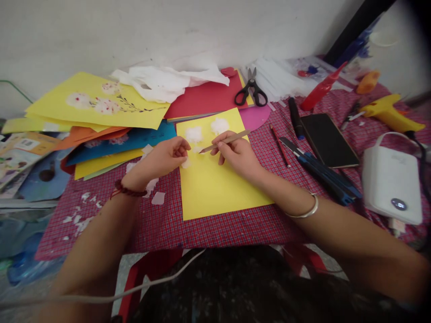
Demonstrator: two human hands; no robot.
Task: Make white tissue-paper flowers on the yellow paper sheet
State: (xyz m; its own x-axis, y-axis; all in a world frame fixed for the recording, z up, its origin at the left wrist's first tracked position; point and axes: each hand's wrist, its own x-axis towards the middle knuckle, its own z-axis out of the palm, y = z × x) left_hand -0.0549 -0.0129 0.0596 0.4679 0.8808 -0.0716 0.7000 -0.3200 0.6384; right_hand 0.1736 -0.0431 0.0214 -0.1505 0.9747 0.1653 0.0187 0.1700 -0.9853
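A yellow paper sheet (215, 184) lies in front of me, with two fluffy white tissue tufts (193, 134) near its top. My right hand (232, 150) grips a brown wooden pencil (232, 137), its sharp tip pointing left, just over a small white patch on the sheet. At the sheet's left edge my left hand (170, 154) is curled, thumb and fingers closed around a small pale scrap of tissue paper (186, 163) that shows at the thumb tip. The other fingers of that hand are bent inward and partly hidden.
Black scissors (251, 89) lie on red paper (202, 99) behind the sheet. To the right are a red pencil (280, 146), cutter knives (319, 170), a black notebook (328, 139), a white device (392, 179) and a yellow glue gun (387, 111). Paper scraps (158, 198) lie left.
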